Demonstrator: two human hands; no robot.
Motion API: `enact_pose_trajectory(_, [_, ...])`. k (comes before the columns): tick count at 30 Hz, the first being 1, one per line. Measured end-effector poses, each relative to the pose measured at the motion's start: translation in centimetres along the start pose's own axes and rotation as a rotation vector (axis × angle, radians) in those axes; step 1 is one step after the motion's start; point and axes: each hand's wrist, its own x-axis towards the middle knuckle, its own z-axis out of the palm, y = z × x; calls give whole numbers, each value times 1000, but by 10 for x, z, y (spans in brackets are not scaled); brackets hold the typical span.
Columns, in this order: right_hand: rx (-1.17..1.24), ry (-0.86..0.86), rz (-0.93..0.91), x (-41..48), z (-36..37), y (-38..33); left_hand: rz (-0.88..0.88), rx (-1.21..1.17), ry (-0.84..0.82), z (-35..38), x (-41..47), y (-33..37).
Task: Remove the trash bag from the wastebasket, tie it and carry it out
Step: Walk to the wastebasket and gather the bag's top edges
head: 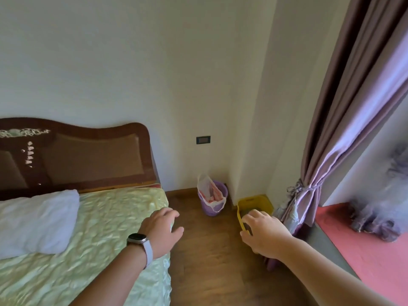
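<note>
Two bare hands reach forward, both empty. Left hand, fingers loosely spread, hovers over the bed edge. Purple wastebasket with white trash bag stands by the wall. Right hand, fingers loosely curled, hangs before a yellow bin.

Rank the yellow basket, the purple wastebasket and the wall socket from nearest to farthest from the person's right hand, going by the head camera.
Starting from the right hand:
1. Yellow basket: on the floor in the corner by the curtain, right behind the hand in this view.
2. Purple wastebasket: further left against the wall, holding the trash bag.
3. Wall socket: up on the wall above the wastebasket.
</note>
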Motion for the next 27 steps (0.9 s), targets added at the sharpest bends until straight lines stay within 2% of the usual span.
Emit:
enact_pose_trajectory(8, [5, -25, -11, 104, -2, -2, 46, 53, -52, 6, 91, -34])
enact_pose_trajectory(16, [134, -82, -38, 247, 2, 17, 9, 136, -115, 6, 224, -58])
enact_pose_trajectory(27, [134, -122, -35, 398, -32, 47, 28, 141, -162, 1, 386, -61])
